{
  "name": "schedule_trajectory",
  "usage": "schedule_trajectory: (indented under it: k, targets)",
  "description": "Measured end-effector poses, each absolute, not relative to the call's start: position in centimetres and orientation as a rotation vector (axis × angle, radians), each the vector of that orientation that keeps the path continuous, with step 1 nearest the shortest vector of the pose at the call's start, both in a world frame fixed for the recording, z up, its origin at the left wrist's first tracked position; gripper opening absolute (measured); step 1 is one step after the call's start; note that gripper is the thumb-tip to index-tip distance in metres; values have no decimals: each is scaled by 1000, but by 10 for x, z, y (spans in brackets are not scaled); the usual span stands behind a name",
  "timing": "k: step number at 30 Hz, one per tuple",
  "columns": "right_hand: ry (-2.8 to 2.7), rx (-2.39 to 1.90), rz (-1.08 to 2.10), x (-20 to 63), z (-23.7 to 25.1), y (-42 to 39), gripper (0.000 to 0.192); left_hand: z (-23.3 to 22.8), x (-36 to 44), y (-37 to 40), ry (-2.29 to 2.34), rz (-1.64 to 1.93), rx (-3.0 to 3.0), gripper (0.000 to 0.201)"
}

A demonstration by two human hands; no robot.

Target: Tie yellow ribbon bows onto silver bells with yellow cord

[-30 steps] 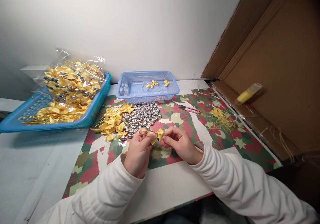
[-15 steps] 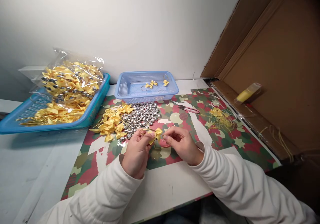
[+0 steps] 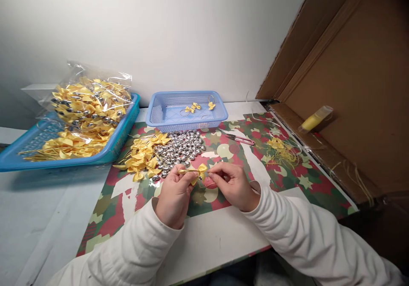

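A yellow ribbon bow (image 3: 202, 170) with a gold cord is pinched between the thumb and fingers of my left hand (image 3: 177, 192). Close against the bow's right side, my right hand (image 3: 231, 184) is closed in a pinch; it seems to grip the end of a thin cord, mostly hidden by the fingertips. A bit of silver shows under the bow. Just beyond my hands lie a heap of silver bells (image 3: 182, 147) and, to its left, a pile of yellow bows (image 3: 142, 155) with gold cords.
A blue basket (image 3: 187, 126) at the back holds a few corded bows. At left, a larger blue basket (image 3: 128, 135) carries bows and a full clear bag (image 3: 92, 94). Pink-handled thread snips (image 3: 241, 139), yellow thread scraps (image 3: 284, 152) and a yellow-filled tube (image 3: 317, 118) are on the right.
The bow in my left hand has turned slightly, and its gold cord now lies straighter along the fingers. My right hand has hardly moved.
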State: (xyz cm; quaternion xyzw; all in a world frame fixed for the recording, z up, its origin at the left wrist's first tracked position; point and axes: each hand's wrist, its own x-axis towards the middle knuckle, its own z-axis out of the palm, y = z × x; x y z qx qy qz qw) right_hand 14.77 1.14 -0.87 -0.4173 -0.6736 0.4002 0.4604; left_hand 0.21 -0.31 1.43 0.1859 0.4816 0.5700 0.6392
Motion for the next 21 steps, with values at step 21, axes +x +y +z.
schedule_trajectory:
  k: [21]
  targets:
    - [-1663,-976,980,147,-7,11,9,13,2,-5,995,1280,439,38]
